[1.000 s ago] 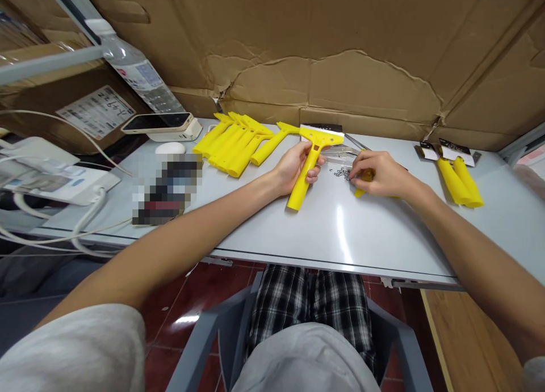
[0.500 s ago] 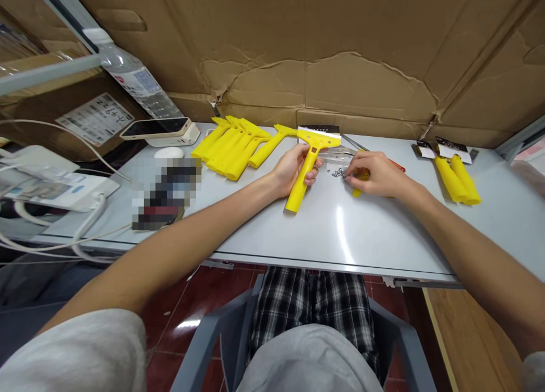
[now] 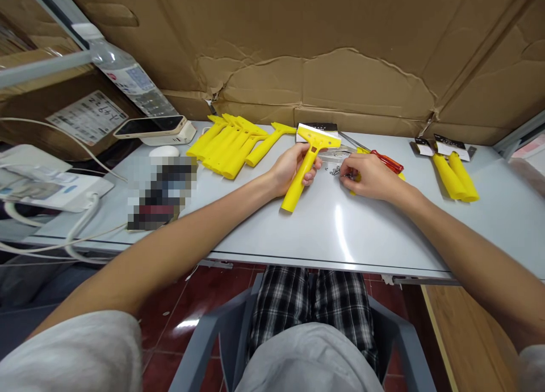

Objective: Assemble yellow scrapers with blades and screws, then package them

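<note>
My left hand (image 3: 288,169) is closed round the handle of a yellow scraper (image 3: 298,181), its wide head tilted up and away from me. Beside it my right hand (image 3: 367,176) is bent down to the tabletop with thumb and fingers pinched together; whatever lies between the fingertips is hidden. Right at those fingertips is a small heap of screws (image 3: 334,171). Part of a yellow piece shows under the right hand. A screwdriver with a red handle (image 3: 388,161) lies just behind that hand. Thin metal strips lie behind the screws, partly covered.
Several yellow scraper handles (image 3: 230,148) lie in a row at left, and two yellow handles (image 3: 456,176) with packaging at right. A mouse (image 3: 164,151), a phone (image 3: 149,126), a bottle (image 3: 128,74) and a power strip (image 3: 59,188) crowd the left. Cardboard (image 3: 361,80) walls the back.
My right hand has shifted slightly left over the screws, its fingers more curled. More of the red screwdriver handle shows. The left hand still holds the scraper; the whole view has moved a little.
</note>
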Demonstrator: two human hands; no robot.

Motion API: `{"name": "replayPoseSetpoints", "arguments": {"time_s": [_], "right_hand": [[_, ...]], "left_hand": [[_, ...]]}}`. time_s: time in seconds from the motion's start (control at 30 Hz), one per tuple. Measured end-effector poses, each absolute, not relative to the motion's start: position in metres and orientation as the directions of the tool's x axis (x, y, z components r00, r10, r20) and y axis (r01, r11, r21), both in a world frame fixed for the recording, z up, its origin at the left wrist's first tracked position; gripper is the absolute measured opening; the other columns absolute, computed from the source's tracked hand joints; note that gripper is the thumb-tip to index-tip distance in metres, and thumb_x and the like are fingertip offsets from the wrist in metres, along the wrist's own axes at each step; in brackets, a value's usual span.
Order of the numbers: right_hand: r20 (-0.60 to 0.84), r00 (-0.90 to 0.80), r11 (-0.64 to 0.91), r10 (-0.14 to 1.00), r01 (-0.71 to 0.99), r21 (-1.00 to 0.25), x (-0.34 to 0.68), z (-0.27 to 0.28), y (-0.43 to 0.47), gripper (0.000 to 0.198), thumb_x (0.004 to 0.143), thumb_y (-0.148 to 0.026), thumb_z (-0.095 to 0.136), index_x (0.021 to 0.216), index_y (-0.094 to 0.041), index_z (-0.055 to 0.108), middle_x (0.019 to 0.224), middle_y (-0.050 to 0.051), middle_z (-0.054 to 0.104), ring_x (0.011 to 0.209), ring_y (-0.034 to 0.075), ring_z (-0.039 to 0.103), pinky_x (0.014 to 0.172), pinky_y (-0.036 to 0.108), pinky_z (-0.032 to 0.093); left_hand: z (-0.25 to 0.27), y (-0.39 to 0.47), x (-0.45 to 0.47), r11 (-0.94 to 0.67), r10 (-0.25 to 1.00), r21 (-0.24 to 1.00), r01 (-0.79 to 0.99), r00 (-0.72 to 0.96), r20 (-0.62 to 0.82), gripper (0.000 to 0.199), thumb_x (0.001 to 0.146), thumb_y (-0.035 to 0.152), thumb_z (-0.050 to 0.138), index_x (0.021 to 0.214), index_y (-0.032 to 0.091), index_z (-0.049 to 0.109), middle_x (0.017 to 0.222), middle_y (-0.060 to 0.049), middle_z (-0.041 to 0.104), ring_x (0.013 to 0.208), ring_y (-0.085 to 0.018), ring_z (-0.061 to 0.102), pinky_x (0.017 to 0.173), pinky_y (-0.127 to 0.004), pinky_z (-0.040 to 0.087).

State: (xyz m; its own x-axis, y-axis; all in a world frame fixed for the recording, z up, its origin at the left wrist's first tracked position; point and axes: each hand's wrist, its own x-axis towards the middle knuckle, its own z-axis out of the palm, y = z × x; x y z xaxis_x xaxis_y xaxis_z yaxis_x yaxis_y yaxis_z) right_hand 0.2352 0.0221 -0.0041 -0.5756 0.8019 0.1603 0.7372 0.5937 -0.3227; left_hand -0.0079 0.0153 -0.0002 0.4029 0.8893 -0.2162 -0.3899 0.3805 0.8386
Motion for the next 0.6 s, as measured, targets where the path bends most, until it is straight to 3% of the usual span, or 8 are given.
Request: {"name": "replayPoseSetpoints", "arguments": {"time_s": [0.3, 0.6], "right_hand": [[0.143, -0.592, 0.608, 0.793, 0.754, -0.249, 0.2378, -0.0049, 0.0243, 0.034, 0.096, -0.039, 0.055, 0.105, -0.020, 0.082, 0.109, 0.004, 0.070, 0.095, 0.005, 0.058, 0.092, 0.022, 0.041], [0.174, -0.617, 0.640, 0.767, 0.723, -0.259, 0.2409, -0.0052, 0.0251, 0.034, 0.092, -0.034, 0.057, 0.109, -0.021, 0.083, 0.111, 0.004, 0.070, 0.093, 0.005, 0.058, 0.091, 0.021, 0.043]], "left_hand": [[-0.0012, 0.0164, -0.0087, 0.388, 0.889, 0.834, -0.393, 0.398, -0.226, 0.034, 0.106, 0.034, 0.037, 0.113, 0.017, 0.066, 0.069, -0.001, 0.063, 0.037, -0.011, 0.046, 0.035, -0.022, 0.035], [-0.0028, 0.0171, -0.0094, 0.383, 0.886, 0.836, -0.393, 0.413, -0.211, 0.033, 0.105, 0.033, 0.037, 0.114, 0.016, 0.065, 0.068, -0.001, 0.063, 0.037, -0.011, 0.046, 0.034, -0.022, 0.034]]}}
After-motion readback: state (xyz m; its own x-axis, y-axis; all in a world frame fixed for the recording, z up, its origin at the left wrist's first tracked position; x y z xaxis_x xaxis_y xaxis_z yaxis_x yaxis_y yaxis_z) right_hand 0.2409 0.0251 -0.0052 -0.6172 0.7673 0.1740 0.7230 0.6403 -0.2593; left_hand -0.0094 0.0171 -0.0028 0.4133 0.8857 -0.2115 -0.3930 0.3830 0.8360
